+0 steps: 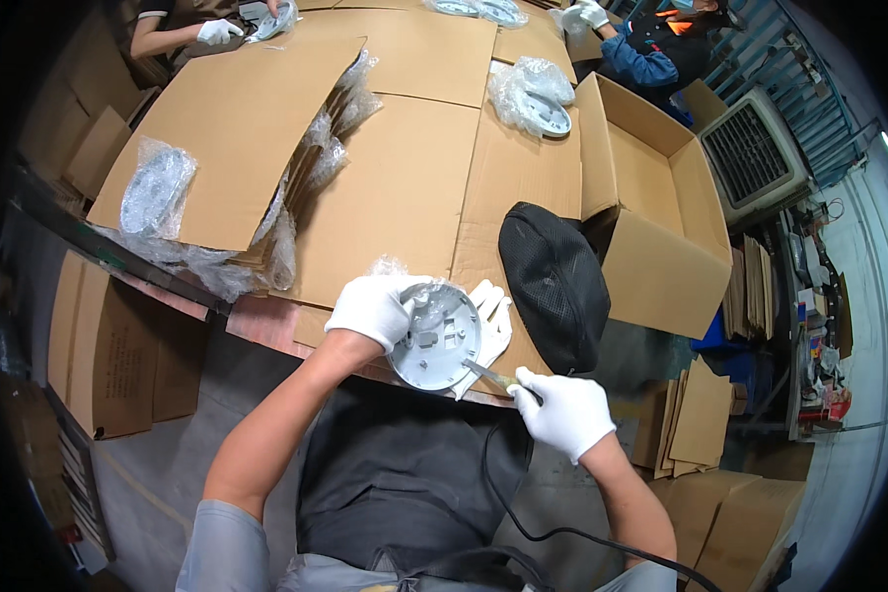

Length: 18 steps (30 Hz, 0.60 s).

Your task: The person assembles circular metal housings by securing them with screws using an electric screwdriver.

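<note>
My gloved left hand (373,311) is closed on the upper left edge of a round grey plastic housing (446,360), whose inner side with small posts faces up. Some clear wrap shows by the thumb. My gloved right hand (565,409) grips a slim knife (490,374) by its yellowish handle. The blade's tip meets the lower right rim of the housing. A loose white glove (498,326) lies on the cardboard beside the housing, partly hidden by it. Right of that rests a black mesh pouch (555,286).
A cardboard stack (247,128) with bubble-wrapped parts between its layers stands at left. A wrapped part (156,189) lies on top; another wrapped part (548,113) sits farther back. An open carton (661,266) is at right. A black cord (582,530) crosses below my right arm. Two co-workers (651,59) work across the table.
</note>
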{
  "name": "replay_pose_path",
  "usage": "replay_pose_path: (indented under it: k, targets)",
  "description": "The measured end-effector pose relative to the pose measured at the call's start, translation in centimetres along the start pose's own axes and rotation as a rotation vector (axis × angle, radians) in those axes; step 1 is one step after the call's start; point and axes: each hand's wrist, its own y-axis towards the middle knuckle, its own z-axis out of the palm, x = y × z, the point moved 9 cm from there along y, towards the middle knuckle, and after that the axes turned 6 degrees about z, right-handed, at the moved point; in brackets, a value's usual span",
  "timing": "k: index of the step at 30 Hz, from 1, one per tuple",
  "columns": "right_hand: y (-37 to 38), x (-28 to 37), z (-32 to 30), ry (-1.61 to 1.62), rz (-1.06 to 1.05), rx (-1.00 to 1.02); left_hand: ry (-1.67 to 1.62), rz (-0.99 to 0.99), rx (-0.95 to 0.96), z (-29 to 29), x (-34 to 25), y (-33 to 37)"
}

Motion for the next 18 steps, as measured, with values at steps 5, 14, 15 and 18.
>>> replay_pose_path:
  k: [5,14,15,18]
  targets:
    - [-1.1,-1.2,1.0,0.12,0.044,-0.109,0.01,-0.027,-0.014,-0.7,-0.3,0.1]
    - [-2.1,-3.3,2.5,0.396,0.099,-0.249,0.078,-0.02,-0.032,-1.1,-1.1,0.1]
    - [-2.0,-3.5,2.1,0.397,0.098,-0.25,0.091,0.015,-0.035,-1.4,-1.7,0.2]
    - [-1.5,-2.7,0.1,0.252,0.079,-0.169,0.124,0.056,-0.034,-2.0,-3.1,0.1]
